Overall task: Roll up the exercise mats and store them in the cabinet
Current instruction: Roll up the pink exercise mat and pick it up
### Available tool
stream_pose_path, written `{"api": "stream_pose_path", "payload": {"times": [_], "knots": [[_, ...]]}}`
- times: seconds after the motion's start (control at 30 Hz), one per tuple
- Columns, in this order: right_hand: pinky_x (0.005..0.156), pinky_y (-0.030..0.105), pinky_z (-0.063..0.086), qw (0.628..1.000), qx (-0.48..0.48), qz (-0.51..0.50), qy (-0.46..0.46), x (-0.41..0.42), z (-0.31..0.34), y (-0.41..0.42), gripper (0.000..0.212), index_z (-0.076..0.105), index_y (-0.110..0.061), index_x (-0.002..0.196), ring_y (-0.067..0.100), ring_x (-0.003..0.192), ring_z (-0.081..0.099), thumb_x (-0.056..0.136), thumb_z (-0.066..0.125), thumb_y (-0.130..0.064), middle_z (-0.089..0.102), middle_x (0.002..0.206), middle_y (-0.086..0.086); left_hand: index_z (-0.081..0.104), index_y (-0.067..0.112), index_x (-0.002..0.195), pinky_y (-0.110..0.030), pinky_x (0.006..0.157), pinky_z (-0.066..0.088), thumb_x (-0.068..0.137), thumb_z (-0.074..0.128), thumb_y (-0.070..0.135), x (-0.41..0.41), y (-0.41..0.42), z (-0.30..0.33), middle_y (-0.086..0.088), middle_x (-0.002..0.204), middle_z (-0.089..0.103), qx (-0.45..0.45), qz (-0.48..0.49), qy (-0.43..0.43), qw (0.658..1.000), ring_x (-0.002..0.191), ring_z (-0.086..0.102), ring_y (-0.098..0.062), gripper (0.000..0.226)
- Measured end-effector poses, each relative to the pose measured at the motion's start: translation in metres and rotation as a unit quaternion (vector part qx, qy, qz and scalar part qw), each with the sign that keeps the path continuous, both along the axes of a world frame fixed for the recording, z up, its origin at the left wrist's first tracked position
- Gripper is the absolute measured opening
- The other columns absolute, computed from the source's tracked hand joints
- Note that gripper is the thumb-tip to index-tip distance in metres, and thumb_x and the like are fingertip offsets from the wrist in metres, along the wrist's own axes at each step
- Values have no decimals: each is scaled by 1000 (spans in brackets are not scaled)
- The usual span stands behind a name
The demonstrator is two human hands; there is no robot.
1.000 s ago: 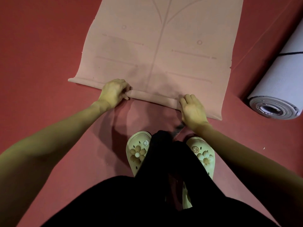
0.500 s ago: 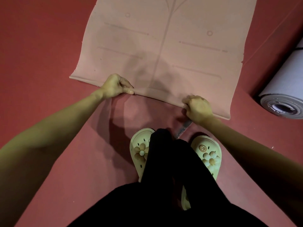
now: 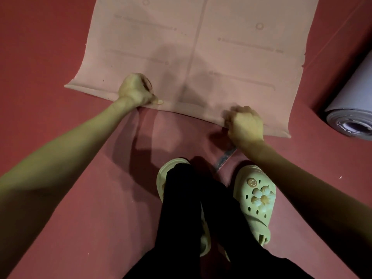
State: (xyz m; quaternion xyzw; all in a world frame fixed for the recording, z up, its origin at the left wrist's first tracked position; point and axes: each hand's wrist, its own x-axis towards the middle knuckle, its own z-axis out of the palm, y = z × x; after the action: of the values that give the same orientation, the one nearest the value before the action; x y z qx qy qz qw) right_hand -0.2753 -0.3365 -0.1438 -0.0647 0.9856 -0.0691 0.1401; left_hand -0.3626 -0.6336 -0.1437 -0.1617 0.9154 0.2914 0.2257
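Floor point(image 3: 60, 198): red carpet-like surface carrying everything in view; no cabinet shows in this view.
Pink mat point(image 3: 201, 47): lies flat on the floor ahead of the person, its near edge turned over into a thin first fold that runs between the two hands.
Change: a second ago both hands lay flatter on the near edge with fingers pressing down; now both are curled tight over it and the fold looks narrower and firmer. This suggests the roll is only being started, with nearly the whole mat left to wind.
Grey mat point(image 3: 354, 109): already rolled into a cylinder, lying on the floor well to the right, its spiral end facing the camera; it holds nothing visible in its hollow core.
Left hand point(image 3: 136, 91): fingers curled round the folded edge, thumb along the fold.
Right hand point(image 3: 245, 125): fist closed on the same edge near the right corner, slightly blurred.
Clogs point(image 3: 255, 200): pale green, just behind the mat's edge.
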Motion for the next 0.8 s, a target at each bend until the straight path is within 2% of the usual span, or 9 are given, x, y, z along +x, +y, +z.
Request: {"api": "stream_pose_path", "payload": {"times": [0.1,0.2,0.27,0.33,0.4,0.5,0.63,0.73,0.8], "knots": [[55,30,44,985,-24,93,142,9,-10,-3,7,66,-1,71,33,71,57,71,60,-6,60,78,15,62,16,75,-24,60,56,53,94,15,-3,6,3,-3,69,67,5,-2,7,1000,56,64,-7,39],[53,35,41,964,-40,154,211,17,-17,4,12,58,3,67,32,74,45,75,53,-4,58,78,19,59,18,61,-6,38,37,59,91,10,-3,11,6,11,40,55,22,-20,-11,999,35,52,6,32],[59,39,42,965,-45,165,197,22,-22,12,9,59,5,76,32,81,40,73,65,-1,58,89,22,62,16,59,-6,41,35,59,90,13,-1,9,6,11,39,53,11,-57,8,998,38,52,-1,28],[61,40,40,971,-40,158,177,23,-25,18,13,59,3,80,31,84,39,77,70,-3,57,92,20,68,10,66,-9,49,37,59,89,16,5,4,3,5,55,58,6,-94,47,994,51,50,-7,24],[63,40,36,968,-48,166,181,21,-25,20,8,59,1,81,30,84,38,83,64,-5,55,91,18,69,5,71,-25,66,44,61,87,18,15,-1,-2,-1,70,60,12,-139,112,984,67,52,-15,24],[68,37,29,959,-53,191,202,19,-28,21,12,60,1,84,30,84,37,86,51,-8,49,95,16,64,5,72,-30,72,37,72,79,21,32,-4,-11,-8,77,61,9,-219,239,946,77,49,-20,23],[68,39,32,959,-59,182,208,16,-35,23,11,58,1,89,31,82,36,79,55,-2,42,97,13,65,2,86,-35,72,42,95,60,18,48,-5,-21,-13,84,63,-57,-305,350,884,79,50,-28,20],[67,42,42,959,-74,172,215,13,-40,26,20,56,1,96,31,83,36,79,50,-5,51,94,18,66,-1,90,-37,79,46,98,58,20,55,-11,-23,-15,92,65,-76,-341,381,856,85,54,-31,24],[72,44,40,958,-92,159,219,11,-45,30,25,57,3,102,30,84,37,83,47,-10,50,98,18,65,-2,95,-39,83,47,95,63,25,55,-17,-23,-16,99,65,-72,-364,367,853,90,55,-32,27]]}}
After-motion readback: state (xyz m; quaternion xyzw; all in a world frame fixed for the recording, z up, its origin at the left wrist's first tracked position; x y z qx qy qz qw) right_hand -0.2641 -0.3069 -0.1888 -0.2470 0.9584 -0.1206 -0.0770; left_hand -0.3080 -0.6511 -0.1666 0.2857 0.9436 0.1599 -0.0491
